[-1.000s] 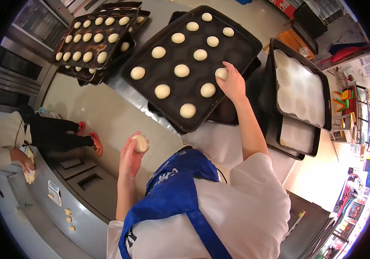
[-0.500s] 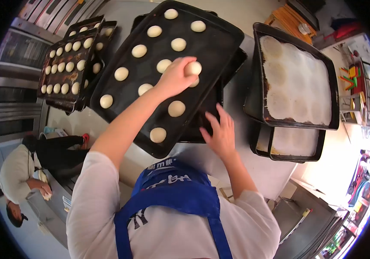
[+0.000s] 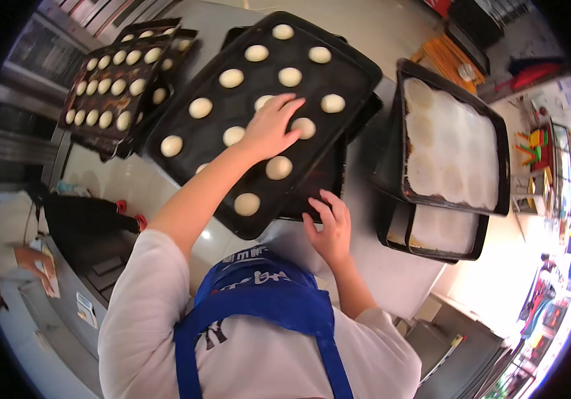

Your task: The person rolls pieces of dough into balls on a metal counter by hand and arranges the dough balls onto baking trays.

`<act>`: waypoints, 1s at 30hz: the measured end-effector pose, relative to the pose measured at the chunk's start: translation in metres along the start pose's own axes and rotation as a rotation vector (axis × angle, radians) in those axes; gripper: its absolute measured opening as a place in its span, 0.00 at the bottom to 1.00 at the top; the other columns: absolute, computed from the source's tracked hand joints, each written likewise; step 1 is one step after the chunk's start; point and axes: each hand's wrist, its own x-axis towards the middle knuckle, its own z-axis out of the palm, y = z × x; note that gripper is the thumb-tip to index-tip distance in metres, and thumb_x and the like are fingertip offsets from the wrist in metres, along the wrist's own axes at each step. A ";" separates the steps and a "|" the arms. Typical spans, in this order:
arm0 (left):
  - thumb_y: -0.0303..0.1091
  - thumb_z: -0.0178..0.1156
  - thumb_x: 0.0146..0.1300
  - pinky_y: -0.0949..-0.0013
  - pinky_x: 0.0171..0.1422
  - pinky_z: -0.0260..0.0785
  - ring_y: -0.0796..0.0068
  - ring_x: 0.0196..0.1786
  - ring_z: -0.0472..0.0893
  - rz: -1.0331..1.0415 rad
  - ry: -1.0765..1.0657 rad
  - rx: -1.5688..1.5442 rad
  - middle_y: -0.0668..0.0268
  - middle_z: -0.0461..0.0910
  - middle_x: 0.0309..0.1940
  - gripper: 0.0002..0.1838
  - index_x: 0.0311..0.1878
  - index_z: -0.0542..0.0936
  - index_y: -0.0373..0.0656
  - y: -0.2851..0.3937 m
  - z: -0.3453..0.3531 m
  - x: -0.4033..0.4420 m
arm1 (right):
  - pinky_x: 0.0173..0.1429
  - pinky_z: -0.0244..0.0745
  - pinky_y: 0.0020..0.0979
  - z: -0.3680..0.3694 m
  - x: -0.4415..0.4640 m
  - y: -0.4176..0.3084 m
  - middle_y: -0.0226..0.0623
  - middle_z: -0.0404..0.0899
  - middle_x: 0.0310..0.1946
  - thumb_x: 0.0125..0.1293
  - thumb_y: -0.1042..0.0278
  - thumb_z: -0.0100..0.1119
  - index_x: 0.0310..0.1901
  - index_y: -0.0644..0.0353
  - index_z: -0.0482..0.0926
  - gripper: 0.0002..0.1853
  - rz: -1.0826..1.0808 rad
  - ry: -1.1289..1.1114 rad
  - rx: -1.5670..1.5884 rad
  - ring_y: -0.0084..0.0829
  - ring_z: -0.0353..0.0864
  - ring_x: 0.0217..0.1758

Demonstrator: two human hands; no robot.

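Observation:
A black baking tray holding several round pale dough balls lies turned at an angle across the table. My left hand is over its middle with fingers apart and nothing in them. One dough ball sits by the thumb and fingertips; I cannot tell whether they touch. Another dough ball rests on the tray further right. My fingers and forearm partly cover other balls. My right hand is open, fingers spread, by the near edge of a second black tray underneath.
To the right, stacked black trays hold a whitish lining sheet. Dark trays of dough balls stand at the left. A co-worker handles something at a counter, lower left. The metal table extends between the trays and me.
My left hand has let go of a dough ball, which now lies on the tray, and drawn slightly back to the left. The right hand has shifted slightly down. The whole view has tilted.

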 end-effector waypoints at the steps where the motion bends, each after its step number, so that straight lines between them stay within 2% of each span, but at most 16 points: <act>1: 0.35 0.72 0.56 0.54 0.71 0.68 0.50 0.67 0.74 0.018 0.042 0.104 0.56 0.74 0.65 0.32 0.66 0.76 0.44 -0.005 -0.024 -0.033 | 0.62 0.75 0.44 0.008 0.013 -0.004 0.42 0.78 0.59 0.55 0.70 0.73 0.52 0.55 0.84 0.20 -0.121 -0.033 0.026 0.46 0.79 0.59; 4: 0.30 0.72 0.56 0.53 0.68 0.71 0.50 0.64 0.77 -0.137 0.146 0.190 0.56 0.77 0.62 0.29 0.62 0.78 0.45 -0.033 -0.084 -0.175 | 0.58 0.76 0.43 0.038 0.050 -0.036 0.40 0.78 0.56 0.55 0.69 0.73 0.50 0.56 0.83 0.19 -0.444 -0.107 0.100 0.44 0.81 0.53; 8: 0.29 0.70 0.60 0.54 0.69 0.70 0.48 0.66 0.75 -0.819 0.241 0.368 0.54 0.76 0.64 0.25 0.62 0.78 0.43 -0.026 -0.126 -0.442 | 0.55 0.78 0.42 0.095 0.060 -0.124 0.39 0.79 0.55 0.55 0.68 0.73 0.50 0.56 0.82 0.19 -0.755 -0.235 0.276 0.42 0.83 0.52; 13: 0.33 0.66 0.66 0.55 0.75 0.65 0.51 0.70 0.73 -1.540 0.502 0.492 0.53 0.76 0.65 0.27 0.68 0.75 0.40 0.116 -0.119 -0.751 | 0.58 0.77 0.44 0.184 -0.024 -0.266 0.38 0.79 0.55 0.57 0.63 0.72 0.47 0.54 0.81 0.17 -1.111 -0.436 0.482 0.41 0.82 0.55; 14: 0.34 0.66 0.67 0.54 0.73 0.67 0.51 0.68 0.75 -1.721 0.616 0.462 0.51 0.78 0.64 0.27 0.68 0.75 0.37 0.154 -0.101 -0.803 | 0.57 0.77 0.44 0.197 -0.052 -0.299 0.38 0.79 0.54 0.58 0.62 0.72 0.47 0.53 0.81 0.16 -1.176 -0.504 0.576 0.40 0.81 0.55; 15: 0.37 0.66 0.67 0.53 0.72 0.68 0.51 0.66 0.77 -1.804 0.915 0.310 0.50 0.78 0.63 0.28 0.67 0.76 0.35 0.192 -0.079 -0.846 | 0.57 0.77 0.43 0.205 -0.082 -0.332 0.38 0.78 0.53 0.58 0.62 0.71 0.46 0.53 0.81 0.16 -1.237 -0.571 0.667 0.39 0.81 0.54; 16: 0.40 0.65 0.67 0.53 0.72 0.68 0.51 0.65 0.78 -2.080 0.748 0.468 0.49 0.79 0.63 0.28 0.66 0.77 0.34 0.228 -0.069 -0.873 | 0.56 0.76 0.42 0.216 -0.114 -0.362 0.37 0.78 0.53 0.57 0.62 0.71 0.45 0.53 0.81 0.15 -1.316 -0.593 0.786 0.38 0.81 0.52; 17: 0.41 0.65 0.67 0.54 0.72 0.68 0.51 0.65 0.78 -2.158 0.740 0.523 0.49 0.79 0.63 0.28 0.66 0.77 0.34 0.254 -0.026 -0.938 | 0.55 0.76 0.41 0.222 -0.145 -0.388 0.37 0.78 0.52 0.57 0.62 0.71 0.45 0.53 0.80 0.15 -1.393 -0.616 0.912 0.37 0.81 0.50; 18: 0.41 0.65 0.66 0.54 0.72 0.68 0.50 0.65 0.78 -2.236 0.731 0.574 0.49 0.79 0.63 0.29 0.66 0.77 0.34 0.278 0.007 -0.988 | 0.55 0.75 0.40 0.219 -0.172 -0.412 0.37 0.78 0.52 0.57 0.62 0.71 0.44 0.53 0.80 0.15 -1.502 -0.702 0.857 0.37 0.81 0.50; 19: 0.41 0.65 0.66 0.54 0.72 0.68 0.50 0.65 0.78 -2.254 0.736 0.572 0.49 0.79 0.63 0.29 0.66 0.77 0.34 0.279 0.024 -1.004 | 0.55 0.75 0.40 0.215 -0.197 -0.430 0.36 0.78 0.51 0.56 0.62 0.71 0.44 0.53 0.80 0.15 -1.613 -0.793 0.809 0.37 0.81 0.50; 21: 0.41 0.65 0.66 0.53 0.71 0.69 0.49 0.65 0.78 -2.163 0.588 0.552 0.48 0.80 0.62 0.29 0.66 0.77 0.35 0.305 0.044 -1.023 | 0.56 0.74 0.39 0.217 -0.251 -0.456 0.36 0.78 0.51 0.56 0.62 0.71 0.43 0.53 0.80 0.15 -1.640 -0.842 0.873 0.37 0.81 0.51; 23: 0.38 0.68 0.63 0.51 0.67 0.70 0.47 0.61 0.79 -1.959 0.634 0.636 0.48 0.81 0.58 0.28 0.63 0.78 0.34 0.313 0.050 -1.009 | 0.56 0.74 0.39 0.218 -0.301 -0.480 0.36 0.78 0.51 0.56 0.62 0.71 0.43 0.53 0.80 0.15 -1.712 -0.922 0.992 0.37 0.81 0.52; 25: 0.36 0.71 0.59 0.49 0.66 0.69 0.46 0.59 0.79 -2.025 0.645 0.424 0.48 0.82 0.54 0.27 0.60 0.79 0.35 0.296 -0.007 -0.950 | 0.56 0.74 0.39 0.228 -0.334 -0.486 0.36 0.78 0.52 0.56 0.63 0.71 0.44 0.53 0.80 0.15 -1.642 -0.900 1.132 0.37 0.81 0.52; 26: 0.34 0.72 0.58 0.48 0.66 0.68 0.47 0.59 0.78 -2.021 0.816 0.115 0.49 0.82 0.50 0.27 0.59 0.78 0.35 0.289 -0.017 -0.951 | 0.57 0.74 0.40 0.227 -0.341 -0.490 0.37 0.79 0.52 0.56 0.63 0.71 0.46 0.53 0.80 0.16 -1.672 -1.020 1.078 0.38 0.81 0.53; 27: 0.34 0.72 0.58 0.49 0.67 0.68 0.47 0.62 0.76 -2.064 0.742 0.253 0.50 0.81 0.53 0.28 0.61 0.77 0.38 0.282 -0.020 -0.941 | 0.59 0.74 0.40 0.230 -0.345 -0.493 0.38 0.79 0.53 0.56 0.64 0.71 0.47 0.54 0.81 0.17 -1.709 -1.135 1.011 0.38 0.81 0.53; 30: 0.34 0.72 0.56 0.50 0.66 0.69 0.46 0.61 0.76 -2.008 0.810 0.576 0.51 0.78 0.56 0.29 0.62 0.78 0.41 0.259 -0.020 -0.933 | 0.60 0.74 0.41 0.249 -0.355 -0.507 0.40 0.79 0.54 0.57 0.63 0.70 0.48 0.55 0.81 0.17 -1.747 -1.260 0.969 0.40 0.81 0.56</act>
